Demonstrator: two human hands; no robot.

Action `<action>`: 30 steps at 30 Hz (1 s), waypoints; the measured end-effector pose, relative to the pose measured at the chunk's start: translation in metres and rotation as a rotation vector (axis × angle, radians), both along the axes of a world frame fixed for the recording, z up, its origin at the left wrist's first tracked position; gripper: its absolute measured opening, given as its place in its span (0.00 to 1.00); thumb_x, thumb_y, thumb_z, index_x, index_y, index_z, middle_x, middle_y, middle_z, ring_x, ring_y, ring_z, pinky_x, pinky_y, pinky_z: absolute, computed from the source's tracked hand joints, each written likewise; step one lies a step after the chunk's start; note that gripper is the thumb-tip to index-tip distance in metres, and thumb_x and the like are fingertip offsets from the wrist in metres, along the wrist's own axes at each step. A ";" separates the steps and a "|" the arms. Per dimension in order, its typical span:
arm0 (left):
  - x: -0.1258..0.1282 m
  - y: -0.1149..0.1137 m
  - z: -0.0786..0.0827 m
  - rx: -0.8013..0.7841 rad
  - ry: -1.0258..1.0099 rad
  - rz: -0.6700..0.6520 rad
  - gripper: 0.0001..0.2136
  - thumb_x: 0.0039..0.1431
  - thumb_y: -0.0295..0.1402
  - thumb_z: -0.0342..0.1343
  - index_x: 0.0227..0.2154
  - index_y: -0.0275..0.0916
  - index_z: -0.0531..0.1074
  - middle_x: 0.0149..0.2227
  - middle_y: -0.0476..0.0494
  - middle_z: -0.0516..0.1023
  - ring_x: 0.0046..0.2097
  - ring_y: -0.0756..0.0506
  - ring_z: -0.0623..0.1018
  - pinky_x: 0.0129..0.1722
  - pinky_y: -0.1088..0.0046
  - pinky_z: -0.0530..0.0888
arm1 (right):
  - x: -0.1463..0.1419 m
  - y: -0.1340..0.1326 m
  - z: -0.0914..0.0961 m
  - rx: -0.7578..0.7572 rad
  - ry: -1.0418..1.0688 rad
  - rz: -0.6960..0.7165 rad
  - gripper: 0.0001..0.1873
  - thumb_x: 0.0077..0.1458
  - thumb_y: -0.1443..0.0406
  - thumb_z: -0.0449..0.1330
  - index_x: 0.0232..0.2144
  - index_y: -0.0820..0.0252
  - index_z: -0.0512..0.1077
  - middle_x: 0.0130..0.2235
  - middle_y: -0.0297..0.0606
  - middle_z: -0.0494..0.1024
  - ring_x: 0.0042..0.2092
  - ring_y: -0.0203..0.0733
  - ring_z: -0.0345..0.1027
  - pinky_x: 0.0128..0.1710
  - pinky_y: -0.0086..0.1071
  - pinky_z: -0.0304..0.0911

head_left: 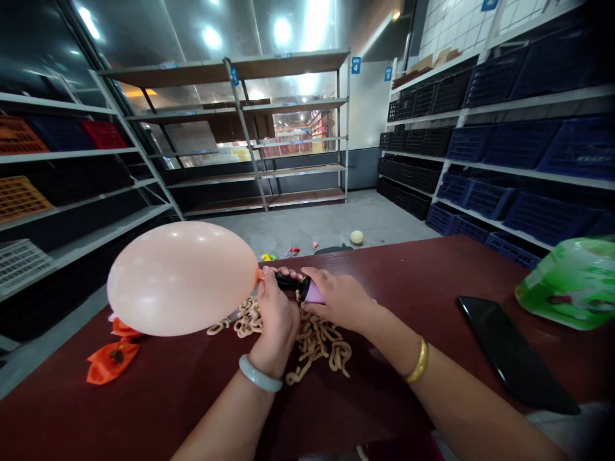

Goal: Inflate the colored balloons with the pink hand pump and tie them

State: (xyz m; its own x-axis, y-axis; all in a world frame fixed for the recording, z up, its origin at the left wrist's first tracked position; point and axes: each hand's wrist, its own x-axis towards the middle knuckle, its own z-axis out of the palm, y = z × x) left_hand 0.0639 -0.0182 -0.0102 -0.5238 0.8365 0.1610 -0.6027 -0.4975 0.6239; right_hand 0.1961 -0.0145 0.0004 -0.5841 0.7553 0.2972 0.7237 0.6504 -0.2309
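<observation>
1. Dark red-brown tabletop [144, 416]: extends beneath left hand [280, 314] and right hand [343, 298].
2. Inflated pale-peach oval balloon [182, 278]: directly left of left hand, which pinches its neck.
3. Loose heap of looped beige strands [314, 346]: below both hands; material unclear.
4. Purple-and-black cylindrical pump [314, 293]: between hands; right hand wrapped round purple part, black end reaching left fingers.
5. Crumpled orange-red piece [103, 368]: well left of left hand.

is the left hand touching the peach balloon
Touching. The head view shows the left hand with its thumb and fingers at the neck of the peach balloon, no gap between.
</observation>
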 end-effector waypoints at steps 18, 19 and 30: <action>-0.041 0.016 0.002 -0.017 -0.071 0.133 0.08 0.59 0.34 0.56 0.27 0.37 0.66 0.28 0.48 0.74 0.33 0.51 0.76 0.42 0.73 0.71 | 0.015 0.006 0.008 -0.001 -0.061 0.060 0.28 0.60 0.52 0.54 0.60 0.47 0.59 0.50 0.40 0.75 0.46 0.48 0.72 0.42 0.35 0.60; -0.045 0.018 0.003 -0.048 -0.080 0.126 0.08 0.59 0.34 0.55 0.27 0.37 0.67 0.29 0.47 0.75 0.33 0.51 0.76 0.42 0.72 0.71 | 0.019 0.009 0.008 -0.007 -0.047 0.060 0.28 0.59 0.52 0.54 0.60 0.47 0.59 0.50 0.39 0.75 0.47 0.48 0.72 0.43 0.36 0.60; -0.053 0.011 0.010 -0.208 -0.021 -0.109 0.10 0.50 0.29 0.50 0.20 0.40 0.54 0.19 0.53 0.60 0.19 0.52 0.63 0.17 0.77 0.56 | 0.086 0.072 -0.014 -0.152 -0.169 -0.424 0.26 0.57 0.54 0.56 0.57 0.52 0.62 0.48 0.46 0.77 0.49 0.56 0.72 0.41 0.40 0.62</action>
